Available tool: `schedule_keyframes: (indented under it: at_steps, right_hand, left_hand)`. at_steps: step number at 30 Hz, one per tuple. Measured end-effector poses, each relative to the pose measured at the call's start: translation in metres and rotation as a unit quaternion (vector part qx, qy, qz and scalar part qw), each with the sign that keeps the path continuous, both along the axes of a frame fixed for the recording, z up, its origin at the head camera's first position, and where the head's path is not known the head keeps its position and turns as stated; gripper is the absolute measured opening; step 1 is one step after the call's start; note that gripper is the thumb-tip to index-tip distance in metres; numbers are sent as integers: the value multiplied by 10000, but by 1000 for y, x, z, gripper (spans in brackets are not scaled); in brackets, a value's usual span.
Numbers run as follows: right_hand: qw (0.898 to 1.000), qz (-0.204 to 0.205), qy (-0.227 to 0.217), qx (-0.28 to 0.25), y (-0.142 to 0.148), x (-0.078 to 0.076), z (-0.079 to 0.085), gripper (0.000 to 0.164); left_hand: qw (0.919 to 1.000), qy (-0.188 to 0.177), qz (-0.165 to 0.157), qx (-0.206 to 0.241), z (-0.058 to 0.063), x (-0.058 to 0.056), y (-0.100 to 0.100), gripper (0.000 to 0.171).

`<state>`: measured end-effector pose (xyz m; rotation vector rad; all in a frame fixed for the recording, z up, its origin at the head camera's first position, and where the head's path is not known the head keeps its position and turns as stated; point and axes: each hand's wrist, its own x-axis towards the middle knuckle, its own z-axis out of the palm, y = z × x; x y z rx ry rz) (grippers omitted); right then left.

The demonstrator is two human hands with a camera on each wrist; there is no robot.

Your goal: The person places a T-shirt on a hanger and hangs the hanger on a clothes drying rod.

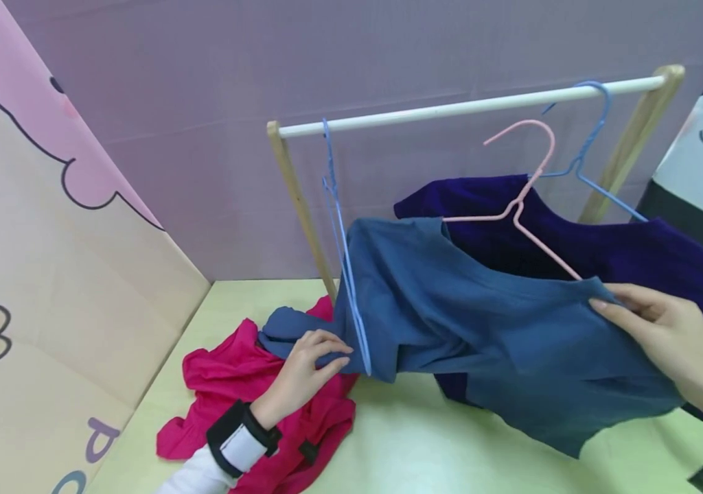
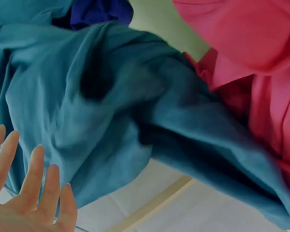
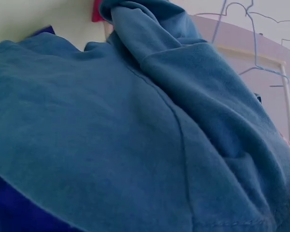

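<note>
My right hand (image 1: 666, 329) pinches a blue T-shirt (image 1: 500, 322) at one shoulder, thumb in front. A pink hanger (image 1: 517, 204) sits inside its neckline, its hook rising free below and in front of the rod. The shirt's other side droops left, behind a bare blue hanger (image 1: 349, 274) seen nearly edge-on. My left hand (image 1: 317, 363) is beside that hanger's lower end, close to the shirt's bunched cloth; in the left wrist view its fingers (image 2: 35, 174) are spread and hold nothing. Cloth fills most of the right wrist view.
A white rod (image 1: 450, 110) on wooden legs carries the bare hanger at left and another blue hanger (image 1: 585, 147) with a dark purple shirt (image 1: 605, 243) at right. Under my left forearm a crumpled red garment (image 1: 228, 377) lies on the pale green surface (image 1: 413, 446). Printed panels stand at both sides.
</note>
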<state>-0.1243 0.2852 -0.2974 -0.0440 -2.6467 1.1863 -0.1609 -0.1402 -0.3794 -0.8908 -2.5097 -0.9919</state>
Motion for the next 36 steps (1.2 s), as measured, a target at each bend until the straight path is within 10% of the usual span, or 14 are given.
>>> schedule_keyframes:
  at_steps: [7,15,36]
  right_hand:
    - [9994,-254,230,-72,2,-18,29,24]
    - [9971,-698,54,288,8,-41,49,57]
    - [9984,-531,-142,97,-1,-51,44,57]
  left_hand:
    - [9996,-245,129,-12,0,2,-5,19]
    - [9984,-517,222,-83,-3,4,-11,20]
    - [9955,-863,364,-161,-13,7,-27,20]
